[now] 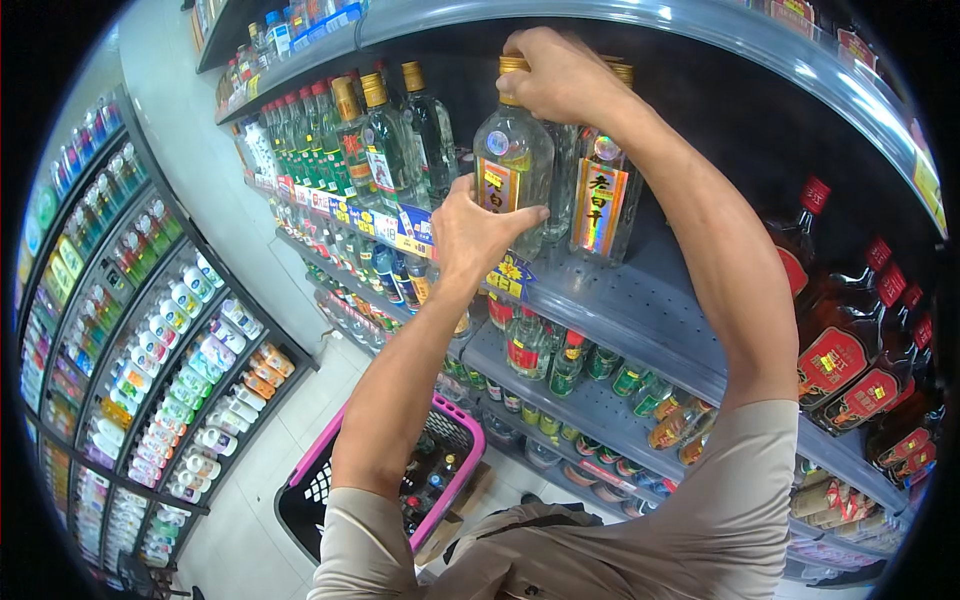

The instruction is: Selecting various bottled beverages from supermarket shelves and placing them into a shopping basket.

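Observation:
A clear glass liquor bottle (pixel 525 150) with a gold cap stands upright at the front of the metal shelf (pixel 652 300). My right hand (pixel 559 75) grips its cap and neck from above. Around the lower part of the same bottle, my left hand (pixel 480 229) is curled, thumb across the front. Close on the right stands a similar bottle (pixel 600 195) with a shiny gold label; another clear bottle is partly hidden between and behind them. To the left are more clear bottles (pixel 386 150) with gold caps and green bottles (pixel 311 142) with red caps.
Dark liquor bottles with red labels (pixel 840 352) stand at the right. Lower shelves hold small bottles (pixel 525 345). A black basket with a pink rim (pixel 469 427) holds bottles on the tiled floor. Shelves of toiletry bottles (pixel 169 307) line the left. A shelf edge (pixel 637 16) curves overhead.

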